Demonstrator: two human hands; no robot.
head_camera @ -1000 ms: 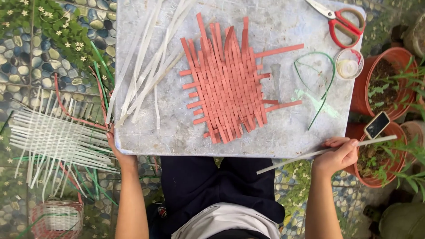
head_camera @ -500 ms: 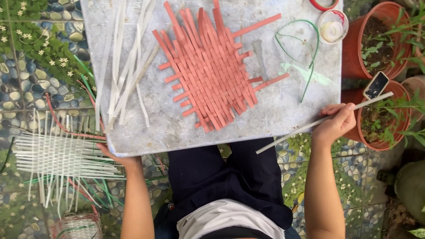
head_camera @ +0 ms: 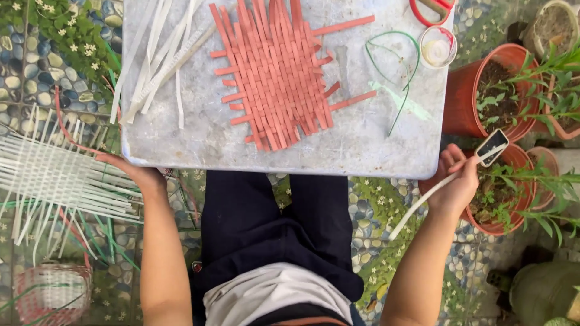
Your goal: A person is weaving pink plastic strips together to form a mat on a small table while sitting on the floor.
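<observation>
The right hand [head_camera: 454, 184], at the right edge of the frame just off the table [head_camera: 199, 148] corner, is closed around a white strip [head_camera: 423, 204] that runs from lower centre up to a pot [head_camera: 504, 199]. The strip looks light, flat and springy (likely slick plastic), so a pinch near mid-length should steady it. The left hand [head_camera: 138, 175], at left, grips the table's near edge. A red mat [head_camera: 275, 72] lies at upper centre.

Small dark rectangular white-edged plant label [head_camera: 492, 147] in the terracotta pot [head_camera: 524, 162], beside the right hand [head_camera: 454, 186]
</observation>
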